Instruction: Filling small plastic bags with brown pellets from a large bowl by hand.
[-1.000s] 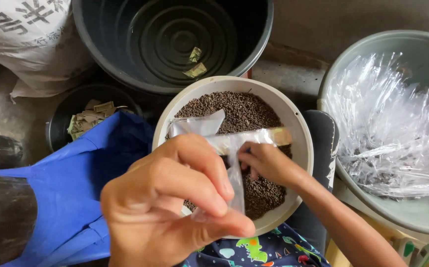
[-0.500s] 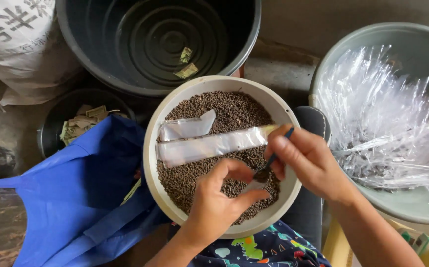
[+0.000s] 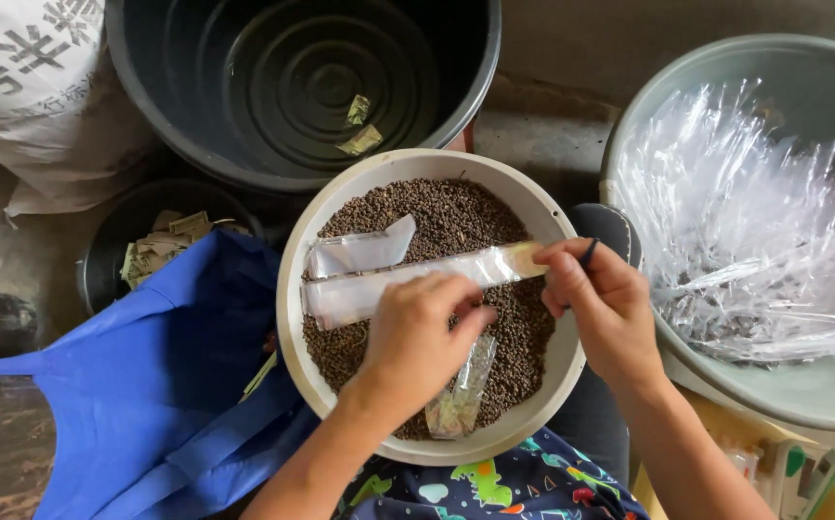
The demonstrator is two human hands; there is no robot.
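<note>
Left hand [image 3: 417, 342] low in view, over the near half of a cream round bowl [image 3: 292, 318] of small brown pellets [image 3: 456, 217]. Its fingers are curled together, pinching the top of a small clear packet [image 3: 461, 390]. The packet hangs below the fingertips toward the bowl's near rim, partly filled with pale bits; what they are, cannot tell.

Right hand [image 3: 600, 308] just right of the left, over the bowl's right rim. Fingers bent and pressed close, thumb and forefinger nipping the right end of a long clear plastic sleeve [image 3: 388, 289]. A dark thin thing sits between the right fingers; kind unclear.

The sleeve lies across the pellets, running left from the right fingertips and passing under the left knuckles. A shorter clear bag [image 3: 359, 252] lies just beyond it, touching.

Left of the fingers: blue cloth [image 3: 148, 385]. Right: grey basin [image 3: 802, 404] heaped with clear sleeves [image 3: 754, 231]. Farther off: small dark pot of folded paper scraps [image 3: 162, 246], large dark tub [image 3: 302, 87], white sack [image 3: 37, 96].
</note>
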